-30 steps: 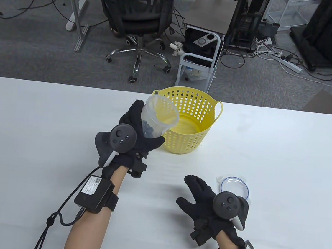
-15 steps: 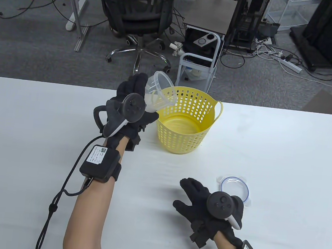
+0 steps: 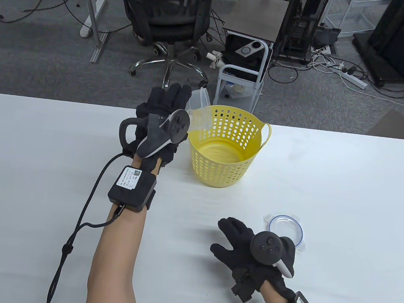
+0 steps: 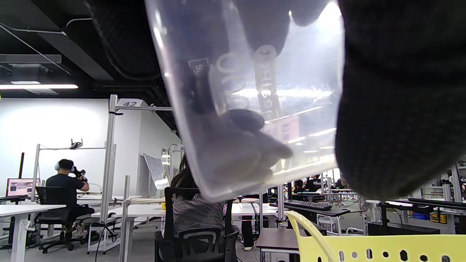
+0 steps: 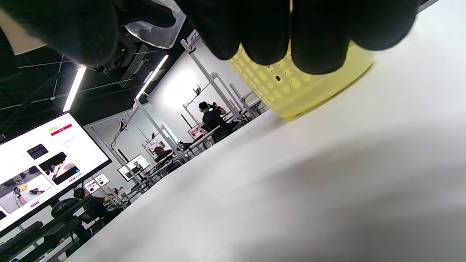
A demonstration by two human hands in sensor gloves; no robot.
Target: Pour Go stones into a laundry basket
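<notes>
My left hand (image 3: 178, 100) grips a clear plastic cup (image 3: 201, 110) and holds it tipped on its side above the left rim of the yellow laundry basket (image 3: 250, 153). In the left wrist view the cup (image 4: 255, 91) fills the frame and a dark, blurred heap of Go stones (image 4: 240, 145) lies against its lower wall, above the basket rim (image 4: 364, 247). The basket floor shows bare yellow. My right hand (image 3: 227, 239) rests open and empty on the white table (image 3: 345, 195), fingers spread, well in front of the basket (image 5: 302, 87).
A clear round lid with a blue ring (image 3: 284, 229) lies on the table just right of my right hand. The basket stands near the table's far edge. Beyond it are an office chair (image 3: 169, 14) and a small cart (image 3: 246, 55) on the floor.
My left hand has lifted the cup from in front of the basket up and back to its left rim and rolled it further over. The right hand has barely shifted.
</notes>
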